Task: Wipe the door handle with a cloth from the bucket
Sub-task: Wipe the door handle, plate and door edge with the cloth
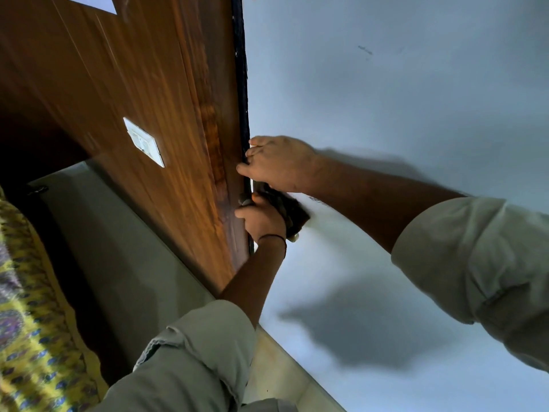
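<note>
Rolled pale sleeves [202, 352] fill the near foreground at about six and four o'clock, with a yellow patterned bedspread [26, 307] off at eight. From them both forearms reach up toward the edge of the wooden door [166, 114], which runs almost straight from twelve o'clock down to the middle of the view against a pale wall [416, 84].

Left hand [261, 218] sits lower, fingers curled closed around what looks like the door handle [246, 200] (only a small grey end shows, so its shape is hard to judge), with a dark cloth [292, 212] bunched just beside it at its three o'clock; which hand holds the cloth I cannot tell. Right hand [279, 163] is directly above, at twelve from the left, fingers bent over the door's edge and gripping it.

I judge that wiping must run along the door's edge, the left hand being nearer the handle.

No bucket is in view.
</note>
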A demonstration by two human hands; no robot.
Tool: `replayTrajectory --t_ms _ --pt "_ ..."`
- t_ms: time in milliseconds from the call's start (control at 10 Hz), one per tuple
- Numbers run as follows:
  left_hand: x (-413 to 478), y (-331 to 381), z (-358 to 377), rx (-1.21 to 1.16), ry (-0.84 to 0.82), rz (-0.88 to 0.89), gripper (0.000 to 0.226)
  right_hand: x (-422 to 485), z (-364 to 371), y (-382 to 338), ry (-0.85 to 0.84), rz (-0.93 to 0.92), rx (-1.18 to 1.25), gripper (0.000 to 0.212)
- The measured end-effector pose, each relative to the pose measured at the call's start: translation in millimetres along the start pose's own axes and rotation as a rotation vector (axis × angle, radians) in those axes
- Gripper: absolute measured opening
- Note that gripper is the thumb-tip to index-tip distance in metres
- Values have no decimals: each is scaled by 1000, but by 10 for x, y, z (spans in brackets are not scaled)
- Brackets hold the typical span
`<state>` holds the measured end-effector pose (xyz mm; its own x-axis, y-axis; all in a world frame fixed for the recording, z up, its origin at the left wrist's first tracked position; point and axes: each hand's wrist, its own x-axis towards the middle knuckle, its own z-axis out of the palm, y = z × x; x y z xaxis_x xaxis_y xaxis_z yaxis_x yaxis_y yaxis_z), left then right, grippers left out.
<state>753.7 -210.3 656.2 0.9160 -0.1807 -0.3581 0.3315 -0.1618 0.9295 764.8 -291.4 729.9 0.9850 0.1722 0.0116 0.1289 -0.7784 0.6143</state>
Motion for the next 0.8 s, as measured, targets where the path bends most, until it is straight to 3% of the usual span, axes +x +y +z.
replayTrajectory --t_ms 200,500,600,700,800 --pt "-329 -285 88 7 -105 -18 49 52 33 28 4 7 11 44" --pt "239 -109 4 -378 -201 -137 53 11 63 -7 19 27 33 34" --pt "353 -29 -57 -518 -222 -249 49 -4 68 -10 59 19 13 33" --pt "451 -83 -68 -666 -314 -331 50 -20 48 -17 59 17 -15 32" --pt "493 -205 -8 -776 -433 -286 55 -35 24 -18 52 3 -11 34"
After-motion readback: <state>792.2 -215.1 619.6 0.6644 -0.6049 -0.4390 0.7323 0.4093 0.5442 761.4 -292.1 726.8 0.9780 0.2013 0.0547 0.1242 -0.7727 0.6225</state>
